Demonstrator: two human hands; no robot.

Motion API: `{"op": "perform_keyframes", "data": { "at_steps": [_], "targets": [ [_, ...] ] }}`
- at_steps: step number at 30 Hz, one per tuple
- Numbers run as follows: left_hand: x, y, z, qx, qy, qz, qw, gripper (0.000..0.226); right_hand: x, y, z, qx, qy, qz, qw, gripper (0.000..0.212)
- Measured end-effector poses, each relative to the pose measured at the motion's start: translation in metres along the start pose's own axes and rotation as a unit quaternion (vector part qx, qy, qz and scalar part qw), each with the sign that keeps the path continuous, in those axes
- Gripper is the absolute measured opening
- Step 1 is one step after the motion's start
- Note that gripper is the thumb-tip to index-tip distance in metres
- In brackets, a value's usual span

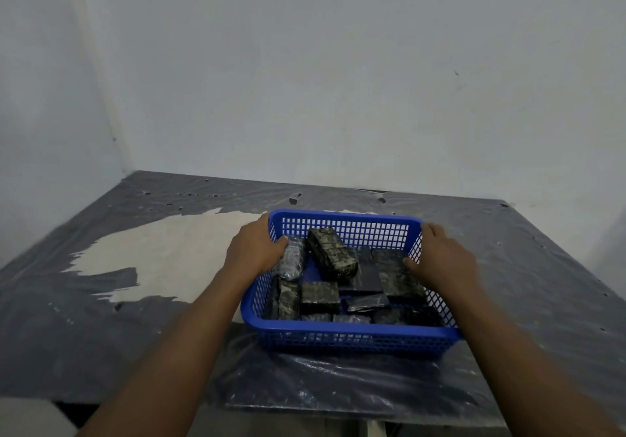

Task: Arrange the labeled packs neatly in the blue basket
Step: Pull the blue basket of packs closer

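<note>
A blue plastic mesh basket (345, 330) stands on the table in front of me. Several dark, shiny wrapped packs lie inside it, some flat and some tilted; one long pack (332, 253) rests slanted on top near the back. My left hand (254, 250) grips the basket's left rim, thumb inside beside a rounded pack (290, 262). My right hand (440, 260) grips the right rim, thumb inside touching a flat pack (396, 275).
The table (152, 250) is covered with dark plastic sheeting, torn to show a pale patch at the left. A grey wall rises behind it, with a corner at the far left. The table's front edge runs just below the basket.
</note>
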State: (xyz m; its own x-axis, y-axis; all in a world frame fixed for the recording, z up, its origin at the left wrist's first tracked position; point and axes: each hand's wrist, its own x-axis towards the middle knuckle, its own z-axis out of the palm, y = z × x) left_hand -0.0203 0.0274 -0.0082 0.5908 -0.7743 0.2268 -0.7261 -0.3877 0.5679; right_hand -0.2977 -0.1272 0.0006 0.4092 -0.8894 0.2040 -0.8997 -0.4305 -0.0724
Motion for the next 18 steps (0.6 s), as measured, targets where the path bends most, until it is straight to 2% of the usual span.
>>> {"op": "perform_keyframes", "data": {
  "at_steps": [3, 5, 8, 10, 13, 15, 18],
  "targets": [
    [-0.001, 0.001, 0.002, 0.036, 0.000, 0.007, 0.999, 0.054, 0.002, 0.001, 0.001, -0.010, -0.001, -0.009, 1.000, 0.077],
    [-0.002, 0.003, 0.001, 0.124, 0.015, 0.030, 0.992, 0.059, 0.002, 0.001, 0.001, -0.012, 0.001, -0.009, 1.000, 0.075],
    [0.000, 0.012, -0.002, 0.311, 0.031, 0.143, 0.939, 0.046, 0.002, 0.001, 0.001, -0.012, 0.001, -0.008, 1.000, 0.074],
    [0.001, 0.022, -0.002, 0.381, -0.010, 0.196, 0.904, 0.031, 0.002, 0.000, 0.000, -0.015, -0.002, -0.008, 1.000, 0.077],
    [0.005, 0.037, 0.001, 0.395, -0.097, 0.166, 0.898, 0.033, 0.001, -0.001, 0.000, -0.023, -0.001, -0.007, 1.000, 0.079],
    [0.010, 0.045, 0.006, 0.401, -0.112, 0.148, 0.897, 0.039, 0.000, -0.001, 0.000, -0.025, 0.001, -0.009, 1.000, 0.080],
    [0.015, 0.053, 0.013, 0.461, -0.120, 0.130, 0.869, 0.045, 0.000, -0.002, 0.000, -0.026, -0.001, -0.007, 1.000, 0.080]
  ]
}}
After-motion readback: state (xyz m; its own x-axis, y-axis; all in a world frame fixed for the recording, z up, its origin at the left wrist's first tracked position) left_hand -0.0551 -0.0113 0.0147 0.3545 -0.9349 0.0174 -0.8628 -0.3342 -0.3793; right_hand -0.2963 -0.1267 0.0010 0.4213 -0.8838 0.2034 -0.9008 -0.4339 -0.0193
